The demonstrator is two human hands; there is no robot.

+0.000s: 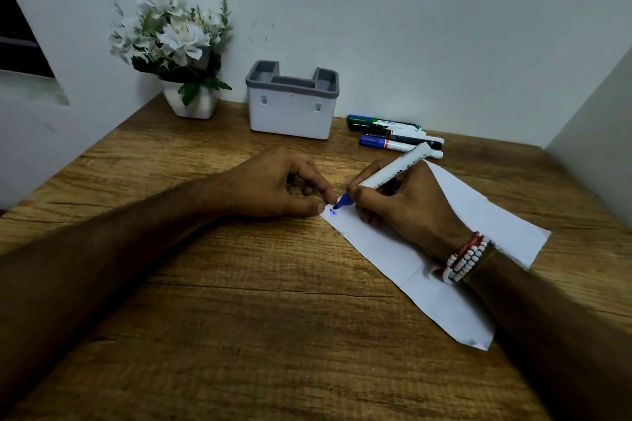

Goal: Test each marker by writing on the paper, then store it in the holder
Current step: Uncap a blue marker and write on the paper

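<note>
My right hand (407,205) grips an uncapped blue marker (390,173), a white barrel with a blue tip that touches the near-left corner of a white paper sheet (478,232). A small blue mark (332,212) sits under the tip. My left hand (277,186) rests curled on the table with its fingertips at the paper's corner; whether it holds the cap is hidden. The white holder (290,113) with a grey rim stands at the back by the wall. Three capped markers (393,135), green, black and blue, lie to the holder's right.
A white pot of white flowers (178,51) stands in the back left corner. The wooden table (273,318) ends at walls behind and to the right. Beaded bracelets (466,258) circle my right wrist.
</note>
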